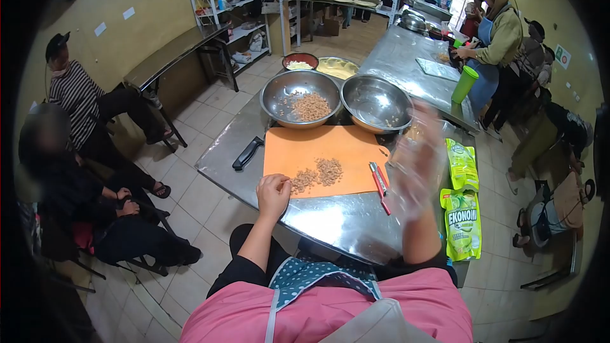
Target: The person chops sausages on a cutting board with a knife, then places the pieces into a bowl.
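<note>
My left hand [274,193] rests at the near left corner of an orange cutting board [362,143], fingers curled together beside a small heap of chopped brown bits [329,171]; what its fingertips hold, if anything, I cannot tell. In a loose clear plastic glove, my right hand [416,162] is raised over the board's right side, smeared by motion. Beneath it lie slim red and silver tools [379,187]. Behind the board stand a steel bowl [270,98] with more brown bits and a second steel bowl [378,96] with a few bits inside.
A black handle [248,154] lies left of the board. Green EKONOMI pouches [462,222] lie at the right edge. Farther back are a red-brown bowl [300,58] of pale pieces and a long steel counter [394,57]. Seated people are left; others stand or bend at right.
</note>
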`<state>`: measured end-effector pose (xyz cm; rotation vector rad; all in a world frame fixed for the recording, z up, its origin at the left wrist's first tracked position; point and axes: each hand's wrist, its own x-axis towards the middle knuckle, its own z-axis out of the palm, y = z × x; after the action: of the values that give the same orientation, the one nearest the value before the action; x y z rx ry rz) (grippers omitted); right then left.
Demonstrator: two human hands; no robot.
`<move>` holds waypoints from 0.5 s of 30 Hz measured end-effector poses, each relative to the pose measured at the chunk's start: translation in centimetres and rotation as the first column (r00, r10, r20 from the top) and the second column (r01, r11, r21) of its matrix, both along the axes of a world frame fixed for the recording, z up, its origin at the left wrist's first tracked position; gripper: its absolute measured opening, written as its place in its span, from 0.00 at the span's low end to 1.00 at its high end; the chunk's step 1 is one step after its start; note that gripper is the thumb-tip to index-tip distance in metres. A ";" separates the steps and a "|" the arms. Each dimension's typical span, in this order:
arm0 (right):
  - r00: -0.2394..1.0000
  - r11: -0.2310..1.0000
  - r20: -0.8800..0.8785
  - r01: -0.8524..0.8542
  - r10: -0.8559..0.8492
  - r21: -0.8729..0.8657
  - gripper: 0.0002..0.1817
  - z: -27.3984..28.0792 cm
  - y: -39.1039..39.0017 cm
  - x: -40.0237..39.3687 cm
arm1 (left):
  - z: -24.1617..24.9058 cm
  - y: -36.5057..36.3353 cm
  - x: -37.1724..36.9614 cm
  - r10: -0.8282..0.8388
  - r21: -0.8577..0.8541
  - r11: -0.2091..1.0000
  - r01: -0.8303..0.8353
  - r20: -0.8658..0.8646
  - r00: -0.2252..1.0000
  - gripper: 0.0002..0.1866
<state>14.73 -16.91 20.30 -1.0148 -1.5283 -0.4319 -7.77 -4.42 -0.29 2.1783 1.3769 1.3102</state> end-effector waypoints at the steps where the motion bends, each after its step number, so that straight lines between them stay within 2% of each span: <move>1: 0.994 0.988 -0.097 -0.065 0.051 -0.141 0.22 -3.8 4.2 1.3 | -0.1 -0.1 0.0 0.009 -0.002 1.000 -0.009 0.001 1.000 0.06; 2: 0.994 0.904 -0.110 -0.025 -0.025 -0.426 0.23 -6.4 5.9 1.9 | -0.2 0.0 -0.1 -0.003 -0.039 0.999 0.004 0.017 1.000 0.07; 3: 0.990 0.740 -0.096 0.009 -0.099 -0.672 0.25 -8.3 7.2 2.3 | -0.3 0.2 -0.1 -0.014 -0.074 0.997 0.017 0.035 0.999 0.07; 4: 0.992 0.741 -0.096 0.001 -0.088 -0.672 0.25 -10.5 8.3 2.4 | -0.3 0.1 -0.1 -0.003 -0.074 0.997 0.005 0.035 0.999 0.07; 5: 0.993 0.699 0.005 0.088 -0.120 -0.710 0.26 -12.4 9.2 2.4 | -0.2 0.1 -0.1 -0.004 -0.075 0.997 0.007 0.031 1.000 0.08; 6: 0.983 0.652 0.107 0.178 -0.147 -0.737 0.28 -12.7 9.6 1.8 | -0.1 0.0 0.0 -0.007 -0.078 0.997 0.009 0.026 1.000 0.08; 7: 0.985 0.654 0.107 0.171 -0.138 -0.737 0.28 -12.6 10.5 1.7 | 0.0 0.0 0.0 0.003 -0.077 0.997 -0.001 0.026 1.000 0.08; 9: 0.903 0.622 0.425 0.297 0.065 -0.725 0.30 -11.9 12.5 1.0 | 0.2 -0.2 0.0 -0.005 -0.095 0.995 0.006 0.011 1.000 0.08; 10: 0.872 0.684 0.488 0.325 0.052 -0.653 0.30 -11.6 13.5 0.4 | 0.2 -0.1 0.0 -0.009 -0.099 0.995 0.010 0.007 1.000 0.07; 13: 0.883 0.659 0.468 0.334 0.030 -0.674 0.30 -11.5 17.6 -0.8 | 0.1 0.0 0.0 -0.023 -0.101 0.995 0.023 0.002 1.000 0.07; 15: 0.851 0.705 0.525 0.369 0.005 -0.606 0.32 -12.8 19.8 -1.0 | 0.3 -0.1 0.0 -0.011 -0.107 0.994 0.011 0.008 1.000 0.07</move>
<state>13.77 2.91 7.54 -1.7690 -2.1382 -0.2608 -7.81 -4.57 0.00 2.1053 1.3967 1.2104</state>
